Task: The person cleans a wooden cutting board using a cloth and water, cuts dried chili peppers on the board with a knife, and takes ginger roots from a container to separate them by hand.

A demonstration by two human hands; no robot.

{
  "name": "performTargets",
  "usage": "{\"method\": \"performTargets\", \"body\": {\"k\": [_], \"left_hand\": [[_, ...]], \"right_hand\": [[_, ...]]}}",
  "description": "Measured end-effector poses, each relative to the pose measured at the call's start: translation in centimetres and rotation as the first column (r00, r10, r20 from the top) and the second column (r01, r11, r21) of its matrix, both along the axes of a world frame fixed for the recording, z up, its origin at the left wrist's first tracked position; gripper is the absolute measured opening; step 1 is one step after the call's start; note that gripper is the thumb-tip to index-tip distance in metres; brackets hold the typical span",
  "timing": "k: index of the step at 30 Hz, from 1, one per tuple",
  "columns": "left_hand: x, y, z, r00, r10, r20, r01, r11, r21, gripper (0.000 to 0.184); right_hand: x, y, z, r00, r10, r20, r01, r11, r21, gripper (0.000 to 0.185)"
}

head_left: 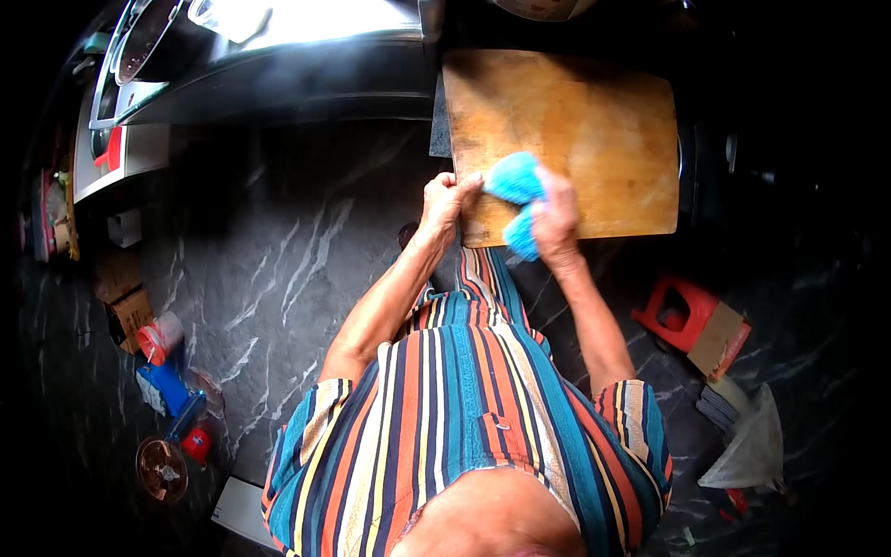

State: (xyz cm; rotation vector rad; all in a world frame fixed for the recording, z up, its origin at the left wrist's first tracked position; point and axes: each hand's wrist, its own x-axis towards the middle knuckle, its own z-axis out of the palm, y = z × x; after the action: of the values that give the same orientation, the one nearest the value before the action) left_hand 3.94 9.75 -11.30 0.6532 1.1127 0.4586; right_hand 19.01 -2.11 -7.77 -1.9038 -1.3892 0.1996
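A wooden cutting board with darker patches lies before me, its near edge facing my body. My left hand grips the board's left edge near the front corner, thumb on top. My right hand is closed around a bright blue cleaning cloth, fluffy in look, that bulges out on both sides of the fingers. The cloth is over the front left part of the board, and the hand is slightly blurred. Whatever supports the board underneath is mostly hidden.
A bright counter edge runs along the upper left. On the dark marbled floor stand a red stool at right, and a red bucket and blue box at left. A white shelf is at far left.
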Motion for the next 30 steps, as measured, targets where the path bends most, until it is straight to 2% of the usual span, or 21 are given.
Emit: {"method": "performTargets", "body": {"k": [1,2,3,4,5,6,7,8,9,12,15,16,19,22,23,24,25,27,29,30], "left_hand": [[0.2,-0.3,0.2,1.000,0.000,-0.029,-0.001,1.000,-0.013,0.026],[0.0,-0.6,-0.1,0.997,-0.018,-0.072,0.020,1.000,0.019,0.025],[-0.3,-0.7,-0.2,0.993,-0.036,-0.111,0.042,0.998,0.050,0.023],[-0.9,-0.7,0.6,0.986,-0.099,-0.135,0.111,0.990,0.086,0.023],[-1.6,-0.9,1.5,0.974,-0.158,-0.162,0.178,0.977,0.119,0.023],[-2.4,-1.7,0.7,0.972,-0.163,-0.169,0.186,0.974,0.132,0.022],[-3.4,-2.5,1.1,0.962,-0.183,-0.203,0.221,0.958,0.181,0.022],[-4.8,-3.7,-0.7,0.979,-0.148,-0.142,0.167,0.978,0.126,0.021],[-6.2,-4.9,-2.5,0.990,-0.110,-0.085,0.115,0.991,0.064,0.020],[-8.5,-6.1,-2.0,0.999,-0.003,-0.054,0.001,1.000,-0.030,0.017],[-7.4,-3.6,2.4,0.997,-0.014,-0.072,0.018,0.998,0.055,0.034],[-7.2,-2.1,3.1,0.983,-0.067,-0.171,0.084,0.992,0.093,0.040],[-6.1,1.2,2.5,0.976,0.001,-0.217,0.053,0.969,0.243,0.031],[-5.5,1.5,0.9,0.982,0.165,-0.094,-0.150,0.977,0.152,0.023],[-5.8,1.1,0.0,0.982,0.165,-0.092,-0.144,0.970,0.198,0.021],[-6.0,1.0,0.0,0.982,0.183,-0.036,-0.175,0.969,0.172,0.021],[-6.2,0.8,0.0,0.979,0.203,0.019,-0.204,0.969,0.143,0.020],[-6.7,0.9,0.1,0.980,0.200,0.016,-0.200,0.967,0.155,0.020],[-7.4,1.2,0.5,0.991,0.122,-0.048,-0.115,0.984,0.136,0.022],[-7.6,1.4,0.7,0.994,0.081,-0.079,-0.071,0.990,0.125,0.024]], "right_hand": [[1.5,-0.2,1.7,0.982,-0.177,-0.064,0.169,0.979,-0.110,0.041],[4.2,-0.4,1.0,0.956,-0.291,-0.045,0.290,0.956,-0.038,0.036],[8.2,-1.7,-0.8,0.919,-0.374,0.125,0.382,0.923,-0.047,0.035],[10.6,-1.8,0.1,0.830,-0.554,0.059,0.557,0.818,-0.145,0.036],[13.5,-2.6,-0.1,0.750,-0.659,0.053,0.658,0.737,-0.151,0.037],[16.4,-3.5,-0.6,0.671,-0.715,0.198,0.741,0.657,-0.139,0.038],[20.5,-5.3,-3.2,0.657,-0.727,0.199,0.752,0.650,-0.111,0.039],[22.1,-6.2,-3.1,0.681,-0.712,0.171,0.732,0.657,-0.182,0.040],[22.8,-6.4,-3.1,0.699,-0.696,0.161,0.715,0.680,-0.162,0.040],[24.3,-6.8,-4.2,0.762,-0.632,0.140,0.645,0.722,-0.250,0.040],[24.3,-6.5,-5.1,0.773,-0.598,0.212,0.635,0.730,-0.253,0.038],[23.6,-6.3,-5.1,0.755,-0.623,0.207,0.656,0.718,-0.232,0.038],[20.6,-5.1,-4.2,0.721,-0.670,0.176,0.693,0.700,-0.176,0.038],[18.8,-4.8,-2.9,0.692,-0.713,0.108,0.719,0.670,-0.185,0.038],[18.4,-4.5,-2.7,0.669,-0.741,0.065,0.735,0.644,-0.214,0.038],[18.0,-4.5,-2.3,0.670,-0.738,0.083,0.738,0.648,-0.191,0.037],[17.4,-4.4,-2.3,0.680,-0.729,0.078,0.728,0.657,-0.194,0.037],[16.7,-3.8,-2.4,0.725,-0.659,0.203,0.677,0.735,-0.034,0.035],[16.1,-2.0,-3.5,0.787,-0.514,0.342,0.546,0.838,0.003,0.034],[13.8,0.0,-2.2,0.841,-0.473,0.262,0.506,0.859,-0.075,0.034]]}}
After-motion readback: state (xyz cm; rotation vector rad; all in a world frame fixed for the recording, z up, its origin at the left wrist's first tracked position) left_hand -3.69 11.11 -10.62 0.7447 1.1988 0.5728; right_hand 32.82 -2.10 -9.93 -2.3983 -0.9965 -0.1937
